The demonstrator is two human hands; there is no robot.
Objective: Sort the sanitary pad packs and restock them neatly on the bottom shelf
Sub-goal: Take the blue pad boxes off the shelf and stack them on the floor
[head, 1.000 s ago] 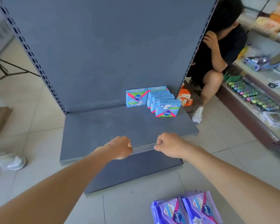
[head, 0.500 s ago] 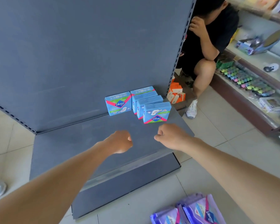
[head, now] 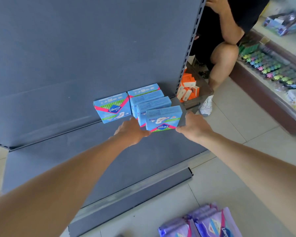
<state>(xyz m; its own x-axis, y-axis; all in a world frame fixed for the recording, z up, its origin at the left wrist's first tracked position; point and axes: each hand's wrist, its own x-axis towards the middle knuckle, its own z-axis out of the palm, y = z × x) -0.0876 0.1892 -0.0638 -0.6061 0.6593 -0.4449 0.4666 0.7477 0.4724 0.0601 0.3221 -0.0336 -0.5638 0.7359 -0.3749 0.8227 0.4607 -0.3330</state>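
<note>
I have both hands down at the right rear corner of the bottom shelf (head: 75, 159), one on each side of the front blue pack (head: 162, 119), which stands upright with its Libresse logo upside down. My left hand (head: 132, 130) sits against the pack's left side with the thumb at its lower front corner. The fingers are tucked out of sight behind the hand, so I cannot tell whether they grip or only press. My right hand (head: 193, 127) is spread wide: the thumb tip touches the lower right corner and the fingers reach along the right side, with a sliver of shelf showing between them and the cardboard. Three more blue packs (head: 150, 100) line up behind the front one toward the grey back panel (head: 75, 48), and a fifth pack (head: 112, 108) stands just left of the row, logo upright. Purple packs (head: 203, 223) lie on the tiled floor near my right forearm, well apart from the shelf. Orange boxes (head: 188, 88) sit past the shelf's upright, beside a crouching person (head: 224, 53).
</note>
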